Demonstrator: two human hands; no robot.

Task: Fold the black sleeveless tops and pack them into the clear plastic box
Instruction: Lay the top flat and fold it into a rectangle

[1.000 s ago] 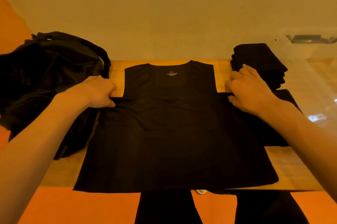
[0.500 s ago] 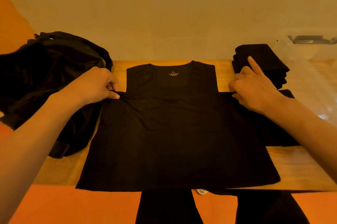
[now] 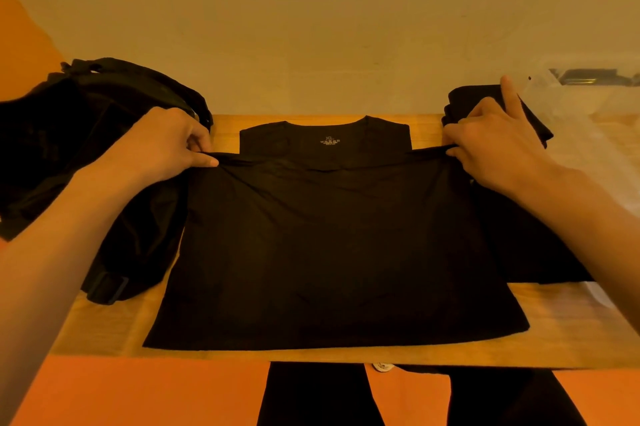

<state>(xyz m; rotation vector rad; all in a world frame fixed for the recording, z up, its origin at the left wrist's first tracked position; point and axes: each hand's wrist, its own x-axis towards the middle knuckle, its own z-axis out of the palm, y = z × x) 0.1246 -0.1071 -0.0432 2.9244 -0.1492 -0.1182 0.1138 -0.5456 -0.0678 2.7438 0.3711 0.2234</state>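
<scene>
1. The fold of one top is only begun. The top [image 3: 332, 245] lies spread flat on the tabletop [image 3: 104, 332], neck at the far side and hem along the near edge.
2. The left hand [image 3: 162, 145] is pinched on the left armhole corner. The right hand [image 3: 498, 152] is pinched on the right corner, its forefinger left sticking up. Each grip is thus clamped on cloth.
3. A fold of the upper part is judged to come next. For that, both corners would need to be carried evenly and the cloth kept taut, so that no skew is set in.
4. The box [image 3: 581, 134] stands at the far right, well apart from the top, with a folded stack [image 3: 462, 96] between them and an unfolded pile [image 3: 86, 148] at the left.
5. Against the earlier frames, the corners have been lifted off the tabletop and drawn outward — a taut ridge now runs across the chest, and the forefinger has been raised higher.
</scene>
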